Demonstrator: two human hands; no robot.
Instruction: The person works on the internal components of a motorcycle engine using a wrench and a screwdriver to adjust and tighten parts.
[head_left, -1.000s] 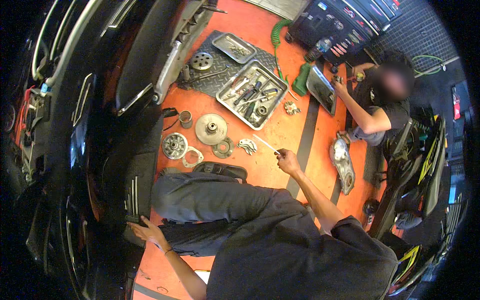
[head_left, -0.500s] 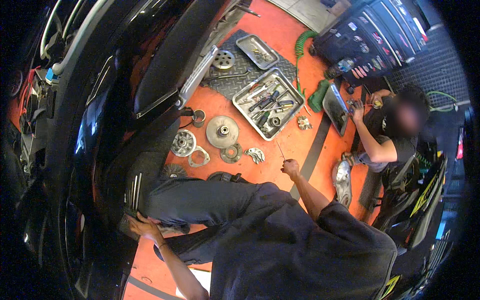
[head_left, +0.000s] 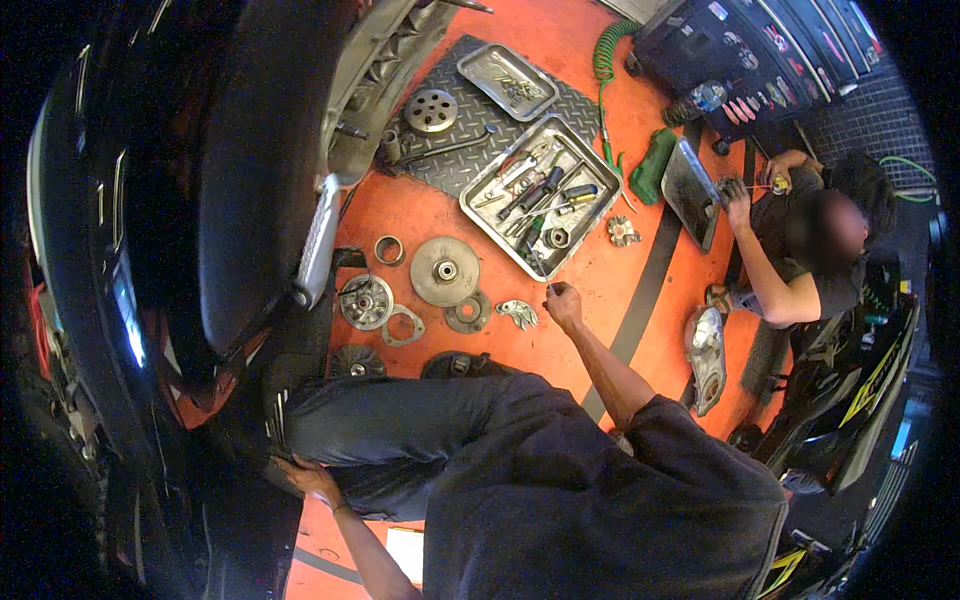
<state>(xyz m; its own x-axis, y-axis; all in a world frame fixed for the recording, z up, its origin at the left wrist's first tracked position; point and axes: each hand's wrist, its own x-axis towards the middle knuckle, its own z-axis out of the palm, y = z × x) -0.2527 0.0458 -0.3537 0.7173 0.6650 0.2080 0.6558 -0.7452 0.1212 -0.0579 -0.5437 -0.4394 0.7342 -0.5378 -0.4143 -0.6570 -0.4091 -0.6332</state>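
R hand [head_left: 565, 305] pinches thin greyish rod [head_left: 543, 272] by silver rectangular metal tray [head_left: 500, 238]; loose grip could drop it. L hand [head_left: 312, 480] (can't tell if gripping) at black footboard w/ silver strips [head_left: 278, 415].

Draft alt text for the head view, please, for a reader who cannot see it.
The person's right hand holds a slim rod at the near corner of a metal tool tray, while the left hand is beside a black vehicle. A large metal disc and other loose parts lie on the orange floor; a co-worker is at the right.
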